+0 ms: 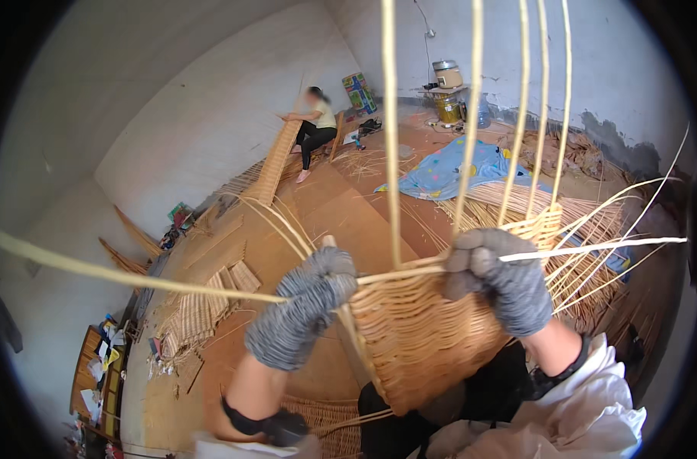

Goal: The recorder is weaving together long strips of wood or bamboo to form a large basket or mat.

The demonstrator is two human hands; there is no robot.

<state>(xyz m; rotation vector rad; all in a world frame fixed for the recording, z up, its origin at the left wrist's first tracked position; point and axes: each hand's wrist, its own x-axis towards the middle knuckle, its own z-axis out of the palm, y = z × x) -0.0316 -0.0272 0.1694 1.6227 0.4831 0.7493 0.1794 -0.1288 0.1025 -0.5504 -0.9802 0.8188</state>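
Observation:
A woven wicker basket piece (419, 344) stands over my lap, with tall pale upright rods (390, 153) rising from it. My left hand (301, 306), in a grey knit glove, is closed at its upper left corner on a long pale strand (172, 284) that crosses to the far left. My right hand (497, 279), gloved likewise, grips the top edge and a pale strand (593, 249) reaching right, beside loose rod ends. What lies under my fingers is partly hidden.
A person (319, 130) sits at the back holding a long woven panel (278, 161). A blue cloth (444, 172) and piled rods (586, 283) lie right. Woven pieces (207, 310) and a cluttered wooden stand (88, 367) are left. A cooker (447, 73) sits by the back wall.

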